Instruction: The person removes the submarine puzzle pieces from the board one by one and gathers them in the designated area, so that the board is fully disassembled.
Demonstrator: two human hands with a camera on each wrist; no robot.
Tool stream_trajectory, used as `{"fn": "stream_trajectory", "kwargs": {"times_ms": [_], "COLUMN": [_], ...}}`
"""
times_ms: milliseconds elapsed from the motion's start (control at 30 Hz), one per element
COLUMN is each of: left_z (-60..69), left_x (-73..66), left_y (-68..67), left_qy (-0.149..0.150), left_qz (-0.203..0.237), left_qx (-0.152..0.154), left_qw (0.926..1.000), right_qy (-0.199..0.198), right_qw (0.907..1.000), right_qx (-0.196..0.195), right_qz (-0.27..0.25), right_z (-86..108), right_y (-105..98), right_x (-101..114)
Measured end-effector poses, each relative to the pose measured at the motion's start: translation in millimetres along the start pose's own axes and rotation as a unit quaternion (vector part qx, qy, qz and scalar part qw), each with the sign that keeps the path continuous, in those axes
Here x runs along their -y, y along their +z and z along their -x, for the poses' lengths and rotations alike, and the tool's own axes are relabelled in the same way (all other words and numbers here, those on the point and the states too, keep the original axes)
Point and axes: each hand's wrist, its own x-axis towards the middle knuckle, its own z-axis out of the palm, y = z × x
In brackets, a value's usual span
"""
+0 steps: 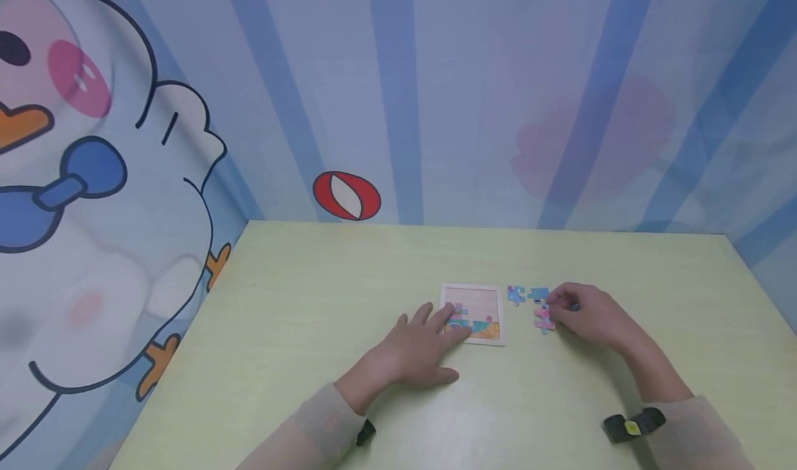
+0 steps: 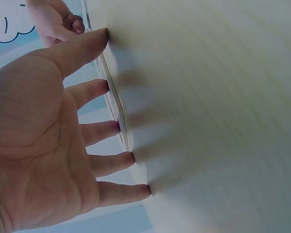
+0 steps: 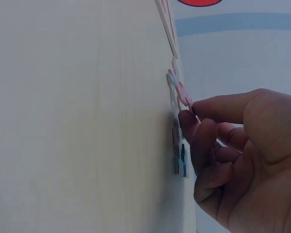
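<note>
A square puzzle tray with a pale frame (image 1: 473,285) lies on the table, with several joined pieces (image 1: 486,329) along its lower part. My left hand (image 1: 414,349) is spread, its fingertips on the tray's left side and on the table beside it; the left wrist view shows the same hand (image 2: 43,131) with straight fingers. To the right of the tray, my right hand (image 1: 591,314) is beside loose pieces. In the right wrist view this hand (image 3: 242,150) pinches a pink and blue puzzle piece (image 3: 182,92), tilted, between thumb and fingers.
Loose blue pieces (image 1: 516,295) lie just right of the tray, near the right hand. The pale table (image 1: 311,283) ends at a blue striped backdrop (image 1: 461,110). A large cartoon figure (image 1: 112,269) is printed at the left.
</note>
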Motion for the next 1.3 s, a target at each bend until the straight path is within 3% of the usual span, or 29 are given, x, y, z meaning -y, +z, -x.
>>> {"fn": "stream_trajectory", "kwargs": {"times_ms": [700,1000,1300], "left_z": [1.5,6.0,9.7], "left_x": [2.2,7.7,9.2], "left_y": [2.2,5.4,2.9], "left_qy": [0.000,-0.013,-0.013], "left_qz": [0.009,0.011,0.014], "left_qx": [-0.016,-0.023,-0.021], "left_qw": [0.9998,0.9996,0.9996], "right_qy": [0.016,-0.018,-0.053], "right_qw": [0.9994,0.9989,0.9981], "right_qx": [-0.016,-0.010,0.009], "right_qz": [-0.028,-0.042,-0.031], "right_z": [-2.5,-11.4,-28.9], "right_y": [1,12,39], "right_x": [5,23,45]}}
